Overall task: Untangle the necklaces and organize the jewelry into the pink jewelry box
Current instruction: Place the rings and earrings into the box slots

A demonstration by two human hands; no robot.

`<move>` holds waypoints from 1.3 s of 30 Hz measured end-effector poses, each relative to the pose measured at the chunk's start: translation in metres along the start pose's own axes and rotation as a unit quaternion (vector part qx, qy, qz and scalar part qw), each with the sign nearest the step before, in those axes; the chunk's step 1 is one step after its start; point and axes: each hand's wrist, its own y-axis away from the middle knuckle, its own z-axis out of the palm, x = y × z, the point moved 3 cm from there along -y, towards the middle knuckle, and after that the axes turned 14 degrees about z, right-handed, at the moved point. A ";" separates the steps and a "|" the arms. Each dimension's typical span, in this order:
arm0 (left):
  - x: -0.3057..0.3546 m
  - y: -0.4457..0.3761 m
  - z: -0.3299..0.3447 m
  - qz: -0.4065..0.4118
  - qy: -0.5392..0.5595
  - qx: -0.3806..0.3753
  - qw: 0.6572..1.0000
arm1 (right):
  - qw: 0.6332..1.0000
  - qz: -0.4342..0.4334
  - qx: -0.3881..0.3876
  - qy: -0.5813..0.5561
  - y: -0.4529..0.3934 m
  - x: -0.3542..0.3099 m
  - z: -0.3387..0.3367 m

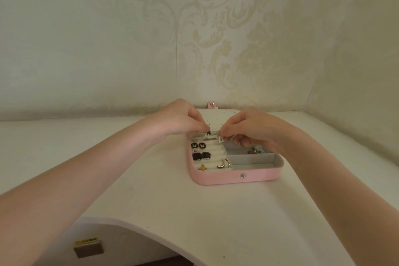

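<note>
The pink jewelry box (218, 178) lies open on the white table, its lid (218, 117) propped back against the wall. Cream ring rolls on its left side hold black butterfly studs (198, 145), black square earrings (201, 155), a small gold charm (202, 167) and gold hoops (224, 163). My left hand (183, 119) pinches a sparkly earring (206, 135) over the back row. My right hand (252, 129) pinches a matching rectangular crystal earring (220, 138) beside it. Small pieces (254, 150) lie in the right rear compartment, partly hidden by my right hand.
The front right compartment (252, 163) of the box shows only grey lining. The table's curved front edge (151, 229) runs below, with a drawer handle (88, 249) underneath at the lower left. Patterned walls close in behind and to the right.
</note>
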 end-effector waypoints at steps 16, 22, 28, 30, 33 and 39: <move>-0.012 0.003 -0.007 -0.010 0.026 0.023 0.999 | 0.999 0.015 0.017 0.040 -0.007 -0.003 0.005; -0.012 0.003 -0.007 -0.006 0.042 0.033 0.999 | 0.999 0.019 0.025 0.044 -0.006 -0.001 0.002; -0.014 0.003 -0.004 -0.005 0.053 0.038 0.998 | 0.999 0.024 0.004 0.040 -0.001 -0.002 0.001; -0.014 0.004 -0.004 -0.005 0.049 0.034 0.998 | 0.999 0.021 -0.005 0.038 0.000 -0.004 0.003; -0.014 0.005 -0.004 -0.006 0.041 0.026 0.999 | 0.999 0.017 -0.013 0.045 0.003 -0.006 0.007; -0.013 0.008 -0.004 -0.002 0.043 0.029 0.999 | 0.992 0.015 0.055 0.114 -0.001 -0.007 0.019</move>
